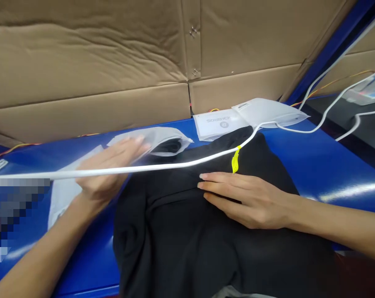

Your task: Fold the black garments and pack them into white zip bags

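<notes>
Black garment pressed flat while a packing bag is held at its top edge.

Head view: the right hand (252, 200) lies flat, fingers together, on the black garment (206, 240) spread over the blue table (324, 161); the left hand (109, 171), fingers extended, rests on the grey bag (158, 138), whose mouth touches the garment. A white cable (175, 164) crosses above both. Keeping the cloth smooth and the mouth wide should help.

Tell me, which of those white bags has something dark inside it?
The white bag under the left hand, left of the black garment. A dark item shows through its open mouth; the flat printed bags behind show only white.
</notes>
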A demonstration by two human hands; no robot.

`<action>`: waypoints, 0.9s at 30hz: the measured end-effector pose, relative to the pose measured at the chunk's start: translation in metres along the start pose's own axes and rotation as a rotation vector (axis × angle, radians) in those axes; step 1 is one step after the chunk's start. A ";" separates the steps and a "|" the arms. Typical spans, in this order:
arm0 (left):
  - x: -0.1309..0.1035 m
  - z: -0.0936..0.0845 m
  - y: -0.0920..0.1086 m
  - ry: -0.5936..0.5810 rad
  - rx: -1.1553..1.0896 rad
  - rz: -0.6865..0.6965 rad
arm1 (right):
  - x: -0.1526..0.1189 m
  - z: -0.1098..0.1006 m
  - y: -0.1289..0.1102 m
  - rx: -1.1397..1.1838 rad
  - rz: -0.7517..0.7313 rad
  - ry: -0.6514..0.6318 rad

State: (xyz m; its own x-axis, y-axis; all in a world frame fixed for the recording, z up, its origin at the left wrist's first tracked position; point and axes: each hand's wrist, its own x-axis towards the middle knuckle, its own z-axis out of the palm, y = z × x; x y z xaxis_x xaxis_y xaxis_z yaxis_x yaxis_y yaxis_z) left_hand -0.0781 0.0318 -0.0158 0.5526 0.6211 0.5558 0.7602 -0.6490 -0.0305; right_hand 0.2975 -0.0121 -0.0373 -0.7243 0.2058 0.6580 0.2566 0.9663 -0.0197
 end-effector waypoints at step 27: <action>0.022 0.008 -0.004 -0.234 0.052 -0.193 | 0.000 -0.001 0.001 0.053 0.073 -0.120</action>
State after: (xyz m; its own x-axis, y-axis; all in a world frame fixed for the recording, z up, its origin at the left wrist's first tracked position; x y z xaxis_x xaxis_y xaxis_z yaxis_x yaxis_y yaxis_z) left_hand -0.0663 0.0509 -0.0099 0.4551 0.8190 0.3495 0.8720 -0.4894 0.0114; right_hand 0.2986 -0.0109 -0.0360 -0.7772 0.2896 0.5587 0.2796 0.9543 -0.1057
